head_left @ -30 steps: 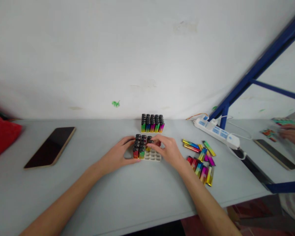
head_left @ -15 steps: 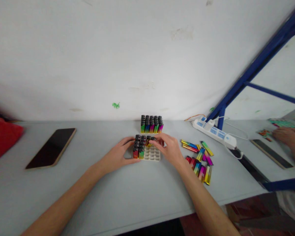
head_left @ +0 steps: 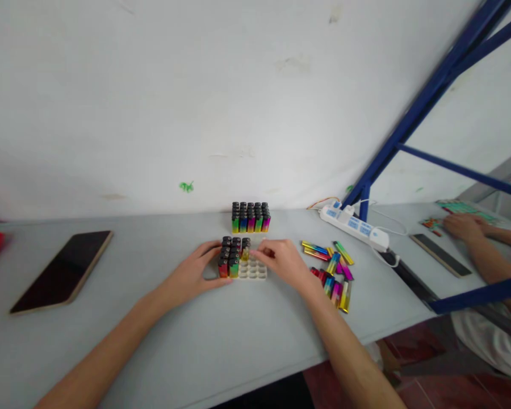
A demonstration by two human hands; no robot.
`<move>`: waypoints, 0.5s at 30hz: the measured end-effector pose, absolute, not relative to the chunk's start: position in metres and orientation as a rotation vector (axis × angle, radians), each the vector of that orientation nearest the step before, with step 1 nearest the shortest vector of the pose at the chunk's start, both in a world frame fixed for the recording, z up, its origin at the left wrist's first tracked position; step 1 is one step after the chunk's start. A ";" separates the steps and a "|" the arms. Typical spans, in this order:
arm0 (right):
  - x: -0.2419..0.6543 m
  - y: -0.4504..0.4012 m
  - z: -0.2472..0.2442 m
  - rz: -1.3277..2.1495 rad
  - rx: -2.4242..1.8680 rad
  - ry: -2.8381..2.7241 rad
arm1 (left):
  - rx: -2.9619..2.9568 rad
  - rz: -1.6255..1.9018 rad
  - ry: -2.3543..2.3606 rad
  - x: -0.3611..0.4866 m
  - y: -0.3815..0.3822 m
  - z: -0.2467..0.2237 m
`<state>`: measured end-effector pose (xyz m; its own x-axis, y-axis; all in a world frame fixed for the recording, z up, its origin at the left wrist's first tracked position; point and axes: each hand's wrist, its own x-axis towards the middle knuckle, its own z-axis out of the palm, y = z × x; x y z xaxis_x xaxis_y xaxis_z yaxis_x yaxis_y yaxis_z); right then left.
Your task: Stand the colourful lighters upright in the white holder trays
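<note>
A white tray with round sockets [head_left: 258, 271] lies on the grey table, its left part filled with upright black-topped lighters [head_left: 223, 267]. My left hand [head_left: 196, 271] is curved around the tray's left side, thumb at the front corner and fingers at the back. Over the tray's right part, my right hand [head_left: 279, 258] has thumb and forefinger pinched together beside a small yellow piece [head_left: 246, 254]; whether it grips anything is too small to tell. Behind the tray stands a block of colourful lighters [head_left: 250, 218].
Loose metallic coloured sleeves [head_left: 334, 272] lie right of my right hand. Behind them is a white power strip [head_left: 354, 226] with cables, beside a blue metal frame [head_left: 377, 159]. A dark phone-like slab [head_left: 63, 270] lies left. Another person's hands [head_left: 464, 227] are at far right.
The view has shifted to the right, so the table items appear further left. My right hand has drawn slightly right relative to the tray, uncovering the yellow piece. My left hand stays around the tray.
</note>
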<state>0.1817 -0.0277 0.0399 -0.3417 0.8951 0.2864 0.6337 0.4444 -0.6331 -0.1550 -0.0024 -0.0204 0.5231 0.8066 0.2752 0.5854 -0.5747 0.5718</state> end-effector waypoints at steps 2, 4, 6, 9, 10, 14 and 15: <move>0.211 -0.032 0.046 0.480 -1.339 -2.011 | 2.352 0.743 1.138 -0.155 -0.001 -0.022; 0.251 -0.035 0.051 0.372 -1.434 -1.984 | 2.338 0.753 1.133 -0.154 0.000 -0.024; 0.290 -0.035 0.053 0.255 -1.582 -1.980 | 2.324 0.769 1.133 -0.153 0.000 -0.024; 0.333 -0.036 0.054 0.183 -1.869 -2.018 | 2.317 0.792 1.119 -0.152 0.000 -0.025; 0.341 -0.036 0.053 0.182 -1.951 -2.046 | 2.320 0.798 1.112 -0.152 0.000 -0.025; 0.349 -0.037 0.045 0.169 -2.108 -2.136 | 2.323 0.813 1.096 -0.152 0.000 -0.026; 0.348 -0.037 0.043 0.157 -2.106 -2.139 | 2.321 0.818 1.096 -0.151 0.000 -0.026</move>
